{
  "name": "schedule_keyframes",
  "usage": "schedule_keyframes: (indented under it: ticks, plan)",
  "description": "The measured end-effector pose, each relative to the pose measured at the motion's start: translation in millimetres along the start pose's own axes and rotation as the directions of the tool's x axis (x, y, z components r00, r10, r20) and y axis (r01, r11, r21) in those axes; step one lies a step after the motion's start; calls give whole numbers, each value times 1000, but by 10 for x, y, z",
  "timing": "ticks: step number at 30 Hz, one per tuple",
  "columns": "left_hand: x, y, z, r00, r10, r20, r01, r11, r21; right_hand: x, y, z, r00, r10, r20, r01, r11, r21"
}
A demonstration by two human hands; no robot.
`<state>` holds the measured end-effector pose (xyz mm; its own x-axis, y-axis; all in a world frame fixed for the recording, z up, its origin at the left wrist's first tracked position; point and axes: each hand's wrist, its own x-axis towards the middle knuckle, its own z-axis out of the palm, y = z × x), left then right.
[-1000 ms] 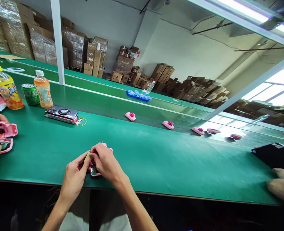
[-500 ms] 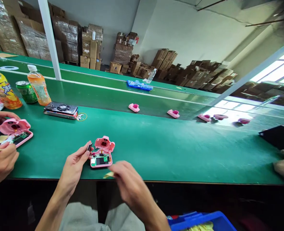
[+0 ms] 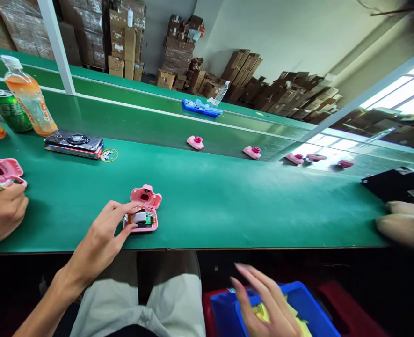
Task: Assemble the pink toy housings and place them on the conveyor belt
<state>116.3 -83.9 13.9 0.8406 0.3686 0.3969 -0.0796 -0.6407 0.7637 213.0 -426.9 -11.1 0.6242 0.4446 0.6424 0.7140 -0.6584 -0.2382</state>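
A pink camera shell (image 3: pixel 150 198) lies opened on the green table, its back half holding a green circuit board (image 3: pixel 149 218). My left hand (image 3: pixel 103 231) pinches a silvery battery (image 3: pixel 138 216) by its left end, with the battery lying over the board inside the shell. Off the table's front edge, my right hand (image 3: pixel 266 302) is above a blue bin (image 3: pixel 224 306) that holds yellow pieces (image 3: pixel 263 312). Its fingers are spread, slightly blurred, and nothing shows between them.
At left, another person's hand (image 3: pixel 5 215) works at a pink shell (image 3: pixel 8 168). Behind are a dark boxed device (image 3: pixel 74 143), an orange bottle (image 3: pixel 29 96) and a green can (image 3: pixel 9 110). Pink cameras (image 3: pixel 252 151) line the far strip. Another person's hands (image 3: pixel 399 227) are at right.
My left hand has brought the battery from beside the shell onto the board. My right hand has left the shell, moved right and down over the bin and opened; its yellowish piece is gone.
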Motion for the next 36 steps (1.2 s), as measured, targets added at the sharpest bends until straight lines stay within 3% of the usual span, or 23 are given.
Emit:
schedule_keyframes:
  ticks: [2,4,6,8,13,16,19,22,26,28,30,33,36]
  plan:
    - [1,18,0,995,82,57,-85,995,52,632,-530,267,963,-234,132,197,949,247]
    - [-6,27,8,987,126,104,-134,988,72,1162,-937,500,840,-493,226,393,841,372]
    - [-16,28,15,985,130,111,-139,987,79,1480,-1163,664,696,-653,299,515,744,426]
    - [-26,21,22,990,107,86,-114,990,81,1587,-1218,755,630,-698,342,538,709,455]
    - [-35,14,60,995,26,97,-28,999,20,1479,-1065,792,688,-672,275,434,684,586]
    - [-21,22,68,995,28,97,-29,1000,8,1473,-1048,793,712,-634,301,358,697,621]
    - [-5,15,36,991,74,108,-77,997,22,1522,-1067,806,708,-617,343,294,699,652]
    - [-5,-5,-3,991,56,122,-59,998,22,1567,-1051,818,709,-634,307,286,658,697]
    - [-38,-6,39,983,53,178,-58,998,20,1602,-1022,837,801,-550,238,240,658,714]
    - [-47,8,103,990,52,132,-60,997,58,1607,-1037,856,840,-495,222,200,663,721]
    - [-40,18,169,1000,4,-17,-2,993,118,1594,-1065,887,864,-457,211,168,656,736]
    - [-7,9,230,970,-100,-220,141,974,179,1533,-1099,943,894,-392,216,107,655,748]
    - [23,-14,243,973,-115,-201,149,975,166,1422,-1104,979,923,-319,214,53,658,751]
